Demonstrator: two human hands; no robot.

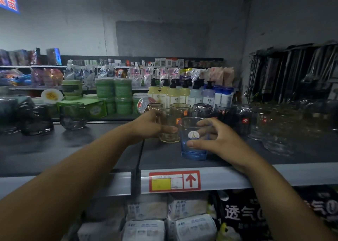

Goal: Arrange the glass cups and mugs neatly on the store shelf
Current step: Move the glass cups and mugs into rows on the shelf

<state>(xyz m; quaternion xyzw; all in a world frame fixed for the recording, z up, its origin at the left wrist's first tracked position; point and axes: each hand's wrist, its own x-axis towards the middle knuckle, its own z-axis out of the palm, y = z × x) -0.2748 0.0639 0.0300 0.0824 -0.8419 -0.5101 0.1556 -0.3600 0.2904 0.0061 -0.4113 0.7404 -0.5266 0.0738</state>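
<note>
While the left hand (pixel 146 126) grips a yellowish mug (pixel 170 136) on the shelf (pixel 82 149), the right hand (pixel 219 140) clasps a blue cup (pixel 192 151). Both glasses stand upright.

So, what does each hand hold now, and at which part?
The left hand grips the amber glass by its side wall. The right hand grips the blue glass around its middle, thumb in front.

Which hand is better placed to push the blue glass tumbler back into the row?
Right hand: its fingers curl round the blue glass tumbler; left hand holds the amber glass mug.
</note>
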